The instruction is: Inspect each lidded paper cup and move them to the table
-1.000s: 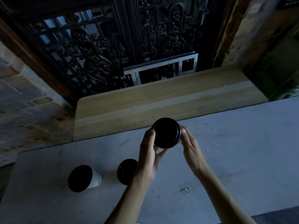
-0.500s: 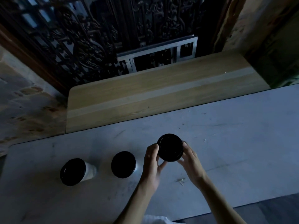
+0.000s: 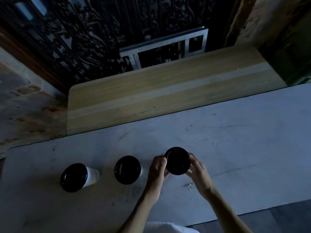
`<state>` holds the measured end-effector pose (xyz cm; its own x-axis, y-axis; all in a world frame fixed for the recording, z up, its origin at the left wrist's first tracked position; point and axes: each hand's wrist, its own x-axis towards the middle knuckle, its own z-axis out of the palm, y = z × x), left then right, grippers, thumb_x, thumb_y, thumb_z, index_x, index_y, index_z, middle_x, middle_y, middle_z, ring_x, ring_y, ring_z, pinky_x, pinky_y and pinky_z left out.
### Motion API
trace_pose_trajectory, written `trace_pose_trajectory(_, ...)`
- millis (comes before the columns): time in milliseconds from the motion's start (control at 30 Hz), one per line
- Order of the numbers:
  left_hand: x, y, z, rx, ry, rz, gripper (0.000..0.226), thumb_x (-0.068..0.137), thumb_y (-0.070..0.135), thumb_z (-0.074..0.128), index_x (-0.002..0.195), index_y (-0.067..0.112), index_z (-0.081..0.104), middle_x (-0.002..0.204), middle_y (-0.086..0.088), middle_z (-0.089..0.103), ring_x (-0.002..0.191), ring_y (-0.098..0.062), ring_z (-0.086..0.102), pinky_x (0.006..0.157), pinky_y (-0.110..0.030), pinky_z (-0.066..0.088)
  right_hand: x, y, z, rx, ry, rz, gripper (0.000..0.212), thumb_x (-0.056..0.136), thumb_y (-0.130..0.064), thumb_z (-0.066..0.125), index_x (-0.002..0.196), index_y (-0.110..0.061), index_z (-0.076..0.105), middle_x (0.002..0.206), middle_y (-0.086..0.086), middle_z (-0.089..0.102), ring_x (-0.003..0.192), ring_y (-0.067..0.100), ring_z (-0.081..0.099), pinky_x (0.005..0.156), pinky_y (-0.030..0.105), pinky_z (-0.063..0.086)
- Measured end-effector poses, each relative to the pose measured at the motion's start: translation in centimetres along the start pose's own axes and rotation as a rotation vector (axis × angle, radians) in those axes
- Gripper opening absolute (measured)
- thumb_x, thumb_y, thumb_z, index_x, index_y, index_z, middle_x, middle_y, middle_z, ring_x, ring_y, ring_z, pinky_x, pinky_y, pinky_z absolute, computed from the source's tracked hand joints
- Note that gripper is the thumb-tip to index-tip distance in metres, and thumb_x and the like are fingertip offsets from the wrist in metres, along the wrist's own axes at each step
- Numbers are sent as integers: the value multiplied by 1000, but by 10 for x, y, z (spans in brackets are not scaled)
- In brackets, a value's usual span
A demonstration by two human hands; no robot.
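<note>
Three white paper cups with black lids are in a row on the grey table (image 3: pixel 244 148). The left cup (image 3: pixel 74 177) and the middle cup (image 3: pixel 127 170) stand upright, untouched. The right cup (image 3: pixel 177 160) is gripped from both sides: my left hand (image 3: pixel 157 169) on its left wall, my right hand (image 3: pixel 197 170) on its right. Only its lid shows; the hands hide its body, so I cannot tell whether its base touches the table.
A light wooden bench or tabletop (image 3: pixel 159 93) runs along the far edge of the grey table. Behind it are a dark ornate metal gate (image 3: pixel 87 36) and a grey metal frame (image 3: pixel 168 47). A small scrap (image 3: pixel 189 185) lies near my right wrist.
Both hands have brought the cup down and toward me, from above the table's far edge to a spot in line with the other two cups.
</note>
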<state>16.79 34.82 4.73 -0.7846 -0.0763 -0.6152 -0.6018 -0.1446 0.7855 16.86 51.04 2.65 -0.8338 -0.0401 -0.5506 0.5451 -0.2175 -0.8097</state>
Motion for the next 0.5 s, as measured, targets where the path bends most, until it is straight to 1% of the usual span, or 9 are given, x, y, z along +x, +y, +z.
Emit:
trace_pose_trajectory(133,2,0,-2,79,11,37,13,109,15,47,108,5,56,113,-11,60,101,-6,64,83,-24,62,2,0,-1,-6,27,-23,54,86,-57,54,125,-23,72,127,6,74,129,25,64,98,42,54)
trace_pose_trajectory(200,1,-1,-2,118,33,74,11,109,14,49,104,8,57,106,-7,64,94,-1,68,79,-22,61,2,0,-2,-9,37,-44,52,86,-54,54,123,-22,73,123,6,75,126,26,65,98,43,55)
trace_pose_trajectory(267,1,-1,-1,140,63,112,10,108,13,52,100,13,59,100,-3,67,87,3,70,82,-27,60,2,-1,-2,-15,43,-54,46,89,-46,54,122,-20,73,121,6,76,124,25,66,98,43,55)
trace_pose_trajectory(300,3,-4,-2,151,73,144,9,107,13,54,101,14,59,98,-1,68,87,1,70,85,-32,59,2,-2,-2,-17,45,-57,42,91,-41,53,122,-20,73,121,6,76,123,24,67,98,43,55)
trace_pose_trajectory(333,3,-3,-3,161,67,164,5,106,15,57,102,14,60,97,-1,70,88,-1,70,88,-37,58,2,-1,-3,-22,47,-64,39,94,-38,51,121,-20,73,120,5,76,123,23,67,98,43,55)
trace_pose_trajectory(367,4,-2,-3,177,73,197,6,104,20,60,105,14,60,98,-1,71,88,0,71,89,-37,57,2,-3,-3,-32,49,-76,37,95,-36,50,120,-21,73,120,4,76,122,23,67,98,44,55)
trace_pose_trajectory(433,4,1,-4,218,106,251,18,95,29,61,108,16,61,103,-4,72,89,6,69,86,-26,57,1,-5,-3,-43,56,-112,36,96,-38,50,119,-22,73,120,2,76,122,22,67,100,45,53)
trace_pose_trajectory(467,4,6,-4,265,124,280,19,95,29,61,110,18,61,108,-6,71,93,7,68,85,-20,56,0,-8,-2,-58,71,-124,38,96,-44,51,118,-24,73,120,-1,76,123,21,67,101,45,52)
trace_pose_trajectory(500,4,8,-5,309,141,321,20,96,31,61,112,19,61,113,-7,69,99,3,68,87,-19,56,0,-9,-3,-69,89,-153,41,93,-51,52,117,-26,73,120,-3,76,124,20,66,103,44,51)
